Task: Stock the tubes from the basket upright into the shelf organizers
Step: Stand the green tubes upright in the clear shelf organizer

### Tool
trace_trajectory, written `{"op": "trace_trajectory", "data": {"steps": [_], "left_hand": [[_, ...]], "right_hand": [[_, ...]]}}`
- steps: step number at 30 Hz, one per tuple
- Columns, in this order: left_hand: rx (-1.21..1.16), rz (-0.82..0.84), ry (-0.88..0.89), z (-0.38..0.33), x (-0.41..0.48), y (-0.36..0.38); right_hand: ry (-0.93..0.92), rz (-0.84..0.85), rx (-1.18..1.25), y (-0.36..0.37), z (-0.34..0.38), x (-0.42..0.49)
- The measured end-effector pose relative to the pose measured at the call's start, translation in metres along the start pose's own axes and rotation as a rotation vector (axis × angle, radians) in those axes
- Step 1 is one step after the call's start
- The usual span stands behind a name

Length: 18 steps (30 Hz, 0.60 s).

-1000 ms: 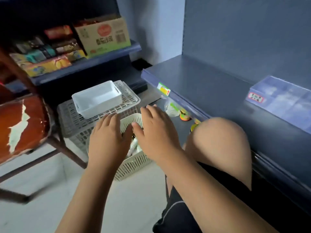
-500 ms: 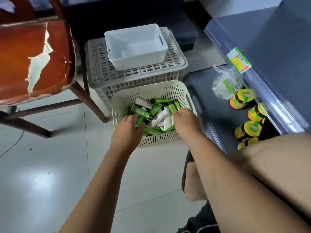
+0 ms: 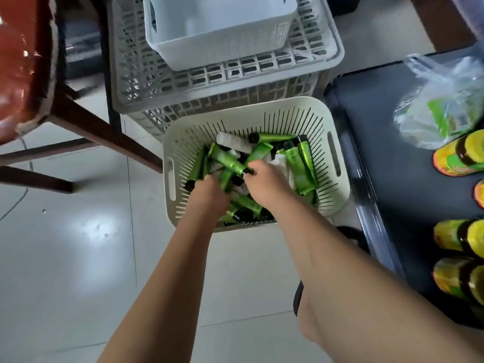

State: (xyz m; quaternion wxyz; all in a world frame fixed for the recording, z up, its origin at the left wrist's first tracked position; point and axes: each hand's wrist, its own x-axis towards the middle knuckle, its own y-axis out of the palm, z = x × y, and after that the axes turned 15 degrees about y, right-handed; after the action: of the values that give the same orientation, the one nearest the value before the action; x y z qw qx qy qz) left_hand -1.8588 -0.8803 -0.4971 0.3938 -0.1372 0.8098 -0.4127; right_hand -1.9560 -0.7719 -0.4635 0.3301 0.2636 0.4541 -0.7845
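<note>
A cream slotted basket (image 3: 337, 163) stands on the floor, filled with several green tubes (image 3: 301, 166) with black caps and a few white ones. Both hands are down inside it. My right hand (image 3: 264, 182) pinches the black cap end of one green tube (image 3: 226, 161) that lies slanted on top of the pile. My left hand (image 3: 209, 192) is buried among the tubes with its fingers curled around some of them; its fingertips are hidden. A white organizer bin (image 3: 220, 45) sits empty on a grey crate behind the basket.
The grey crate (image 3: 183, 85) stands upside down behind the basket. A brown chair (image 3: 23, 74) is at the left. At the right, a dark low shelf (image 3: 387, 166) holds a plastic bag (image 3: 442, 100) and several yellow-green jars (image 3: 461, 155). Pale tiled floor lies at the lower left.
The view has tilted down and closer to the basket. Both hands went from hovering over the rim to deep among the tubes, and my right hand has taken a green tube by its cap.
</note>
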Motion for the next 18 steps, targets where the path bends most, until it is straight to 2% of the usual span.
{"op": "trace_trajectory", "data": {"steps": [3, 6, 8, 11, 14, 18], "left_hand": [[-0.021, -0.105, -0.065, 0.002, 0.010, 0.006], [-0.069, -0.186, -0.105, 0.003, 0.016, 0.010], [-0.161, -0.183, -0.160, 0.000, 0.017, 0.009], [-0.342, -0.189, -0.245, -0.005, 0.012, 0.003], [-0.584, -0.141, -0.320, -0.006, 0.004, 0.001], [-0.700, -0.096, -0.352, -0.001, 0.003, -0.002]], "right_hand": [[-0.030, 0.019, -0.083, 0.021, 0.007, 0.020], [0.020, -0.148, -0.146, 0.034, 0.007, 0.030], [0.067, -0.227, -0.085, 0.039, 0.005, 0.032], [0.095, -0.236, 0.041, 0.044, 0.003, 0.038], [0.156, -0.136, 0.125, 0.042, 0.001, 0.049], [0.301, 0.192, 0.092, 0.034, 0.007, 0.056]]}}
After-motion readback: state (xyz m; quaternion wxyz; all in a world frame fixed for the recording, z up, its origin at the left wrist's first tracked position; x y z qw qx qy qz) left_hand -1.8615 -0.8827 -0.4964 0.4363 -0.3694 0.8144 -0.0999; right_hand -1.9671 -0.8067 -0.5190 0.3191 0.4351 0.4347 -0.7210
